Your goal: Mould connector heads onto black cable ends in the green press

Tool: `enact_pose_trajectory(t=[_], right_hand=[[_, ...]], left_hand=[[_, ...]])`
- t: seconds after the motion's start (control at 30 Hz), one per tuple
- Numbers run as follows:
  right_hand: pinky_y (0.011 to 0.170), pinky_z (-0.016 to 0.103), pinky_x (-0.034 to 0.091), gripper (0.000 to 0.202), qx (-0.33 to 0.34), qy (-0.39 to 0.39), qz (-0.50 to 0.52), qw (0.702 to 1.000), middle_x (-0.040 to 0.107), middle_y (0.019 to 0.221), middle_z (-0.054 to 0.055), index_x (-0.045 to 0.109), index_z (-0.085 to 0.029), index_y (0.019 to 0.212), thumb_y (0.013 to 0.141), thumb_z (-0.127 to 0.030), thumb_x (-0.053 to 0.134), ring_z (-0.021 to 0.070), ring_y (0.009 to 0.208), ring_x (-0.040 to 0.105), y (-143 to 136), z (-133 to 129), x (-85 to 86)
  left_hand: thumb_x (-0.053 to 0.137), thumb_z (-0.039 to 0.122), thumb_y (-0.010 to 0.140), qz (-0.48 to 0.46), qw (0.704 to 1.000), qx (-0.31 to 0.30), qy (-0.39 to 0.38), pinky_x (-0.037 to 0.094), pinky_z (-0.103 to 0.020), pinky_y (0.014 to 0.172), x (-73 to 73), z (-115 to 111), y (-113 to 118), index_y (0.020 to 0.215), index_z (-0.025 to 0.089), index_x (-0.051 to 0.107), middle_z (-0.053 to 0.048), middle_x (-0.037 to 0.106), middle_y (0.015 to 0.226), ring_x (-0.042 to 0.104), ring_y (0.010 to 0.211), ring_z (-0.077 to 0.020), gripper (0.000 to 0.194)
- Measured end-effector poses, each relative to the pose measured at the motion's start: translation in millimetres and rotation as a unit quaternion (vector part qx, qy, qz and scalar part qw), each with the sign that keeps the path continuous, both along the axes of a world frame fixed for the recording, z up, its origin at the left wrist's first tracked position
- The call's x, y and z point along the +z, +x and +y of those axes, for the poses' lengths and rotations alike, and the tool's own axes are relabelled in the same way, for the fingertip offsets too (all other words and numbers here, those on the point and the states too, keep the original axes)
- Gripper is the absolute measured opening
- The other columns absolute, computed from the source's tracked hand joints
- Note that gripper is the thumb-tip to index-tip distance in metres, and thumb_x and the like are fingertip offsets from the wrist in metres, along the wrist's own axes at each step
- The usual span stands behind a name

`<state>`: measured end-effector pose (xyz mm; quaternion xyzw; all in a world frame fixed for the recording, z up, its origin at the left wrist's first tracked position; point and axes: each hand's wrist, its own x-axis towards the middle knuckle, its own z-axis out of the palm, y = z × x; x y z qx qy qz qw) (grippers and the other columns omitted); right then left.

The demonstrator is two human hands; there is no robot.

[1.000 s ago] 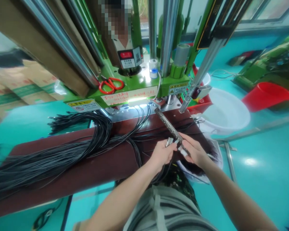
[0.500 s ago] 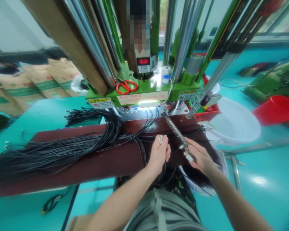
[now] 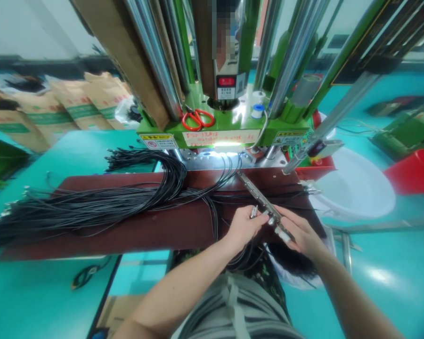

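Note:
My right hand (image 3: 300, 230) is closed round the lower end of a long metal bar (image 3: 259, 195), which slants up and left over the brown board (image 3: 183, 230). Small pale connectors sit along the bar's lower part. My left hand (image 3: 245, 226) is closed on a small metal connector (image 3: 254, 212), and its fingertips touch the bar's left side. Black cables (image 3: 92, 207) lie in a thick bundle across the board to the left. A few thin cables run from the lit metal plate (image 3: 212, 159) of the green machine (image 3: 198, 134).
Red scissors (image 3: 198, 120) and a blue-white spool (image 3: 257, 111) lie on the machine. A white tub (image 3: 356, 188) and a red bucket (image 3: 415, 172) stand at the right. Paper sacks (image 3: 45, 110) line the back left. Behind the machine, a person is partly visible.
My left hand has moved right, up against the bar. The bar stays in my right hand. The whole view has shifted, so the machine appears farther right and slightly higher.

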<state>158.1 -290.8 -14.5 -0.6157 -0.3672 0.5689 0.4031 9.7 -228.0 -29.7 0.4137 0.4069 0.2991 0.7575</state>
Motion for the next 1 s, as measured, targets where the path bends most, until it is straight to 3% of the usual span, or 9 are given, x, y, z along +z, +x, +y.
enact_pose_trajectory(t=[0.27,0.43,0.53,0.6,0.63,0.73,0.8,0.87,1.0], right_hand=[[0.031,0.015,0.018,0.057,0.008,-0.002,-0.019,1.000,0.048,0.053,-0.003,0.045,-0.018,0.129,0.080,-0.045,0.052,0.0039,0.034,0.029,-1.0,0.9,2.8],[0.033,0.017,0.030,0.050,0.022,0.003,-0.083,0.996,0.063,0.082,0.006,0.050,-0.022,0.126,0.081,-0.045,0.050,0.0107,0.049,0.049,-1.5,1.6,5.0],[0.066,0.030,0.051,0.045,0.068,0.103,-0.155,0.980,0.062,0.106,0.010,0.057,-0.021,0.119,0.081,-0.044,0.051,0.0228,0.090,0.059,-0.7,3.6,6.1],[0.087,0.036,0.045,0.043,0.082,0.147,-0.177,0.970,0.060,0.113,0.009,0.059,-0.021,0.117,0.081,-0.043,0.052,0.0256,0.107,0.052,0.6,4.0,4.4],[0.088,0.037,0.045,0.043,0.078,0.147,-0.179,0.970,0.060,0.113,0.009,0.059,-0.021,0.117,0.081,-0.043,0.053,0.0259,0.107,0.052,1.2,3.5,2.7],[0.056,0.028,0.051,0.048,0.041,0.093,-0.148,0.984,0.062,0.104,0.009,0.057,-0.021,0.120,0.080,-0.047,0.053,0.0216,0.081,0.059,2.4,-0.2,-4.2],[0.036,0.020,0.038,0.052,0.016,0.044,-0.108,0.993,0.062,0.088,0.007,0.052,-0.022,0.124,0.080,-0.048,0.051,0.0132,0.054,0.052,2.0,-3.0,-8.2],[0.030,0.016,0.026,0.054,-0.004,0.018,-0.073,0.997,0.057,0.070,0.002,0.048,-0.023,0.127,0.080,-0.049,0.052,0.0075,0.041,0.038,0.9,-4.5,-10.2],[0.031,0.015,0.025,0.053,-0.032,0.002,-0.049,0.998,0.050,0.063,-0.002,0.051,-0.025,0.124,0.077,-0.050,0.056,0.0058,0.041,0.033,-2.1,-2.9,-8.2]], left_hand=[[0.068,0.040,0.062,-0.003,1.000,0.012,0.001,0.019,-0.017,0.036,1.2,-0.2,-0.2,0.056,0.016,0.043,0.008,0.038,0.036,0.029,0.032,-0.0026,0.035],[0.068,0.041,0.062,-0.007,1.000,0.010,-0.001,0.018,-0.018,0.036,-2.2,-0.2,-1.4,0.056,0.017,0.042,0.009,0.035,0.037,0.027,0.032,-0.0026,0.036],[0.068,0.039,0.062,0.001,0.999,0.022,0.026,0.020,-0.018,0.038,-5.0,-0.7,-1.2,0.056,0.017,0.042,0.009,0.035,0.039,0.027,0.034,-0.0025,0.035],[0.067,0.037,0.063,0.012,0.998,0.034,0.052,0.021,-0.018,0.040,-5.6,-1.6,-1.8,0.054,0.016,0.042,0.009,0.036,0.041,0.028,0.036,-0.0027,0.033],[0.066,0.036,0.064,0.016,0.997,0.033,0.060,0.022,-0.018,0.040,-5.5,-2.2,-2.7,0.054,0.016,0.043,0.008,0.037,0.041,0.029,0.037,-0.0031,0.032],[0.068,0.032,0.062,0.016,0.997,0.000,0.069,0.028,-0.019,0.045,-4.4,-4.9,-9.1,0.062,0.014,0.053,0.005,0.047,0.048,0.038,0.043,-0.0054,0.023],[0.066,0.028,0.064,0.029,0.995,-0.026,0.094,0.032,-0.019,0.050,-2.7,-7.0,-17.0,0.070,0.013,0.060,0.003,0.054,0.057,0.043,0.050,-0.0071,0.017],[0.061,0.029,0.069,0.067,0.988,-0.022,0.137,0.036,-0.020,0.054,1.7,-9.5,-27.2,0.073,0.013,0.063,0.001,0.057,0.063,0.046,0.056,-0.0088,0.016],[0.051,0.035,0.080,0.064,0.979,0.082,0.173,0.041,-0.021,0.062,23.3,-17.5,-47.5,0.080,0.014,0.062,-0.002,0.060,0.071,0.051,0.064,-0.0104,0.023]])
